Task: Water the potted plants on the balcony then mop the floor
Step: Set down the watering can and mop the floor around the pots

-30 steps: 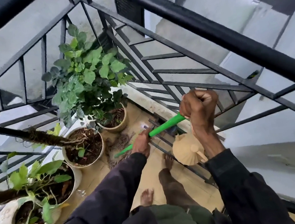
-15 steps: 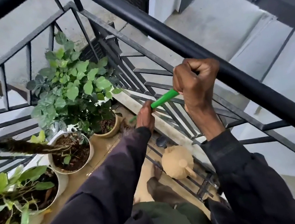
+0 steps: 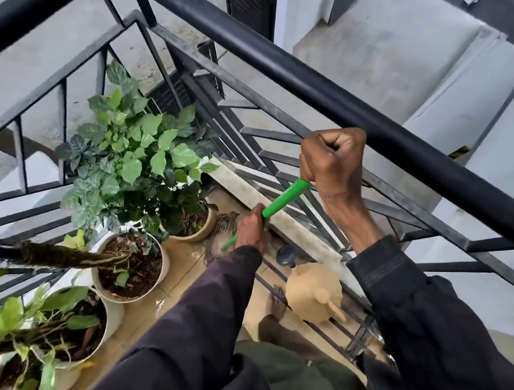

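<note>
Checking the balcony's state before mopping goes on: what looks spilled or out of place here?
Small wet patches glisten on the floor beside the white pot, probably spilled water. The tan watering can sits on the floor by the railing. Both hands grip the green mop handle. Nothing looks broken.

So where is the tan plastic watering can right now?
The tan plastic watering can stands on the balcony floor at lower centre, against the black metal railing, below the right hand and beside a bare foot.

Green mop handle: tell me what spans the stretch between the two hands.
Only the green mop handle itself, bare, runs from the left hand up to the right hand, in the head view.
</note>
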